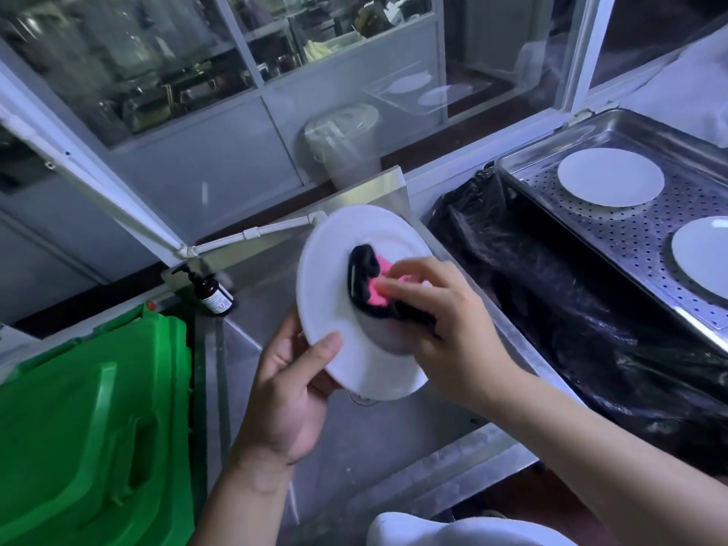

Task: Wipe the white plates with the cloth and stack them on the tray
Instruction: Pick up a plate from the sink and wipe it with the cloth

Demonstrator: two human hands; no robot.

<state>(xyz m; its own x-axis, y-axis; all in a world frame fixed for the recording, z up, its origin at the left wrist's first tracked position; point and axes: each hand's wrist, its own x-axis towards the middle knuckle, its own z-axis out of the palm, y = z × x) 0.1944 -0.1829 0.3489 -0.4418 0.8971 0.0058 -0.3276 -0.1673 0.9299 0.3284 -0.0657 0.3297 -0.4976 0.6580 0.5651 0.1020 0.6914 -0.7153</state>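
- Steel counter [354, 447], dull and scuffed, runs below the hands; glass-paned cabinet wall [189, 72] behind it with white frames, blurry kitchenware inside.
- Green plastic bin lid [90, 427] at lower left, moulded ridges; dark pump bottle [210, 293] with a pale label stands just beyond it on the counter.
- Black glossy plastic bag [551, 301] lines a trough to the right, crinkled.
- Steel tray [591, 214] at far right, perforated floor, raised rim; two white plates on it, far one [610, 182] and near one [705, 258], lying flat and apart, not stacked.
- Held white plate [335, 301], round, smooth, tilted with its face toward the camera, up in the air above the counter, left of the tray.
- Left hand [291, 392] grips the plate's lower-left rim, thumb on the face, fingers hidden behind.
- Cloth [374, 287], pink and black, bunched, fuzzy edges, pressed on the plate's centre well.
- Right hand [441, 313] clamps the cloth, fingertips curled down on it, cloth poking out to the hand's left.
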